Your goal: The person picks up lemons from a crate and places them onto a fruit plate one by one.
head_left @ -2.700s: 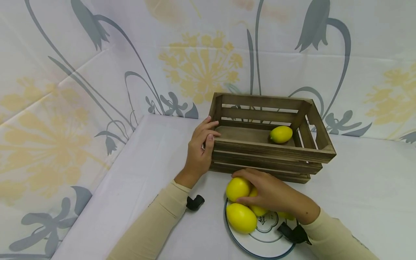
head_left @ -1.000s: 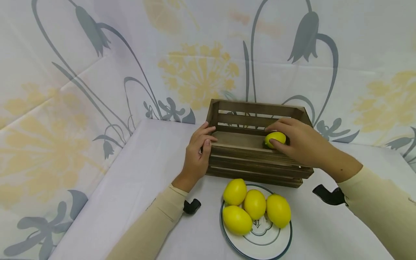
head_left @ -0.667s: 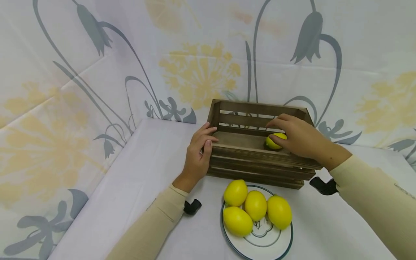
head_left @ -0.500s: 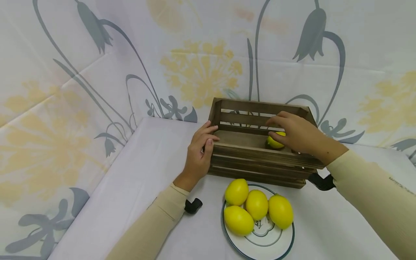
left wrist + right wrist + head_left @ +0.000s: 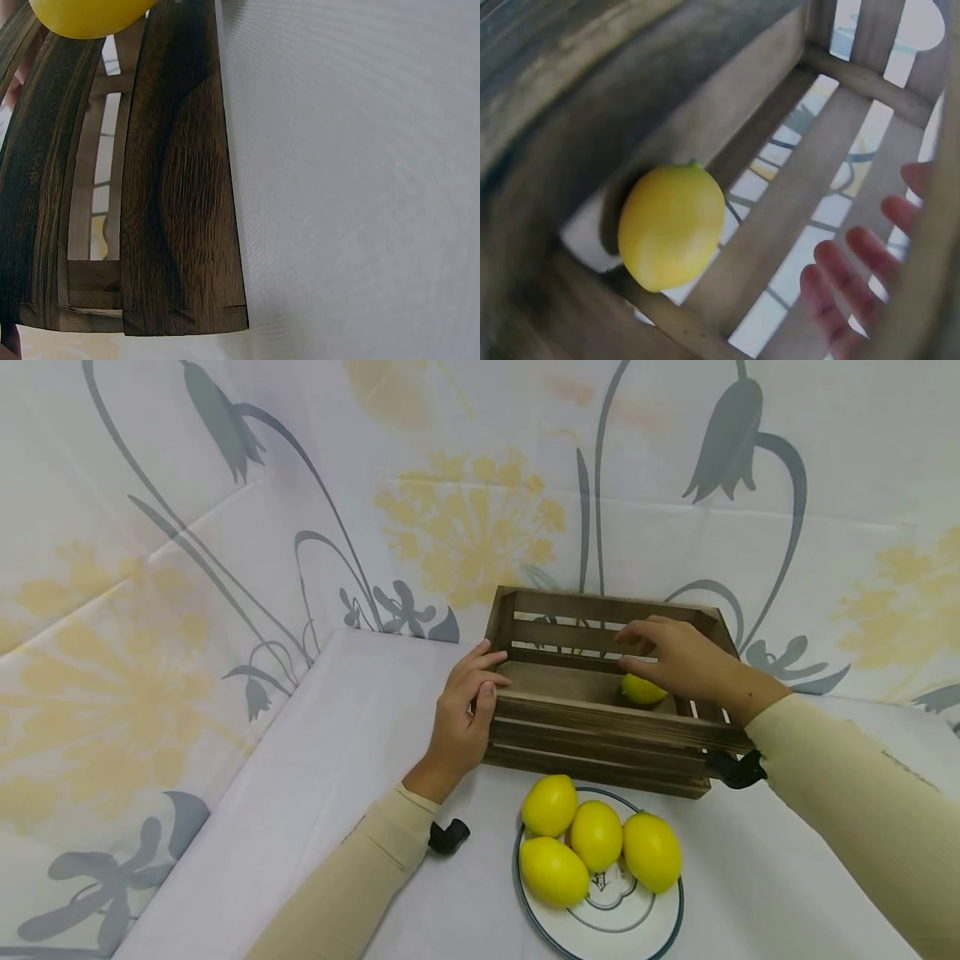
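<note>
A wooden slatted crate stands toward the back of the white-covered table. My left hand grips its left end, fingers over the rim and thumb at the front corner. Inside, near the right end, lies one yellow lemon. Over it is my right hand, reaching past the front rim with loosely bent fingers and no hold on anything. In the right wrist view, a gap shows between this lemon and the fingers. The left wrist view shows the crate's slats but not the holding fingers.
In front of the crate stands a white plate with a dark blue rim. Several lemons sit on it, grouped toward its back and left. Flower-patterned cloth hangs close behind the crate and along the left.
My right hand has moved from the plate's lemons into the crate, where its fingers were round the lemon, and has since come off it. The left hand has kept its place.
</note>
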Demonstrator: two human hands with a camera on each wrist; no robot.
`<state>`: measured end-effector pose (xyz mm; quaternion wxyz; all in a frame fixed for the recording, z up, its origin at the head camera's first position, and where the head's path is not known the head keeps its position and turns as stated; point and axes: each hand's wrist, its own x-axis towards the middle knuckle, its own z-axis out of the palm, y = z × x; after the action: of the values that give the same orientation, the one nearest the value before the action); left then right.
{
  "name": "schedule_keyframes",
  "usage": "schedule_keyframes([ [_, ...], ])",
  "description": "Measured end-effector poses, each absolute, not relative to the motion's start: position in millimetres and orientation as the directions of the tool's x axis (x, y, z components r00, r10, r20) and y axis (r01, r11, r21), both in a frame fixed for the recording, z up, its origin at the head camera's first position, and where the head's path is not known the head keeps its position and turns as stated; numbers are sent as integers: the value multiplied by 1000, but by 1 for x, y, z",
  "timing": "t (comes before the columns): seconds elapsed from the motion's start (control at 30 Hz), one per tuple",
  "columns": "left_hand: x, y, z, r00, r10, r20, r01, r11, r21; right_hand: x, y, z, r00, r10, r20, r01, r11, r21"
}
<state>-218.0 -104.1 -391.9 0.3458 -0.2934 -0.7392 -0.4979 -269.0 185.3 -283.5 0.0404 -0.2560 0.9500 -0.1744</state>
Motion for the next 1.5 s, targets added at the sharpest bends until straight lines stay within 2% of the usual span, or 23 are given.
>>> schedule_keyframes([
  [0.77, -219, -105, -394, -584, 94, 807, 776, 357, 520, -280, 187, -308, -856, -512, -71, -447, 802, -396],
  [1.5, -220, -104, -394, -587, 89, 805, 779, 332, 531, -286, 194, -308, -880, -461, -113, -399, 848, -350],
])
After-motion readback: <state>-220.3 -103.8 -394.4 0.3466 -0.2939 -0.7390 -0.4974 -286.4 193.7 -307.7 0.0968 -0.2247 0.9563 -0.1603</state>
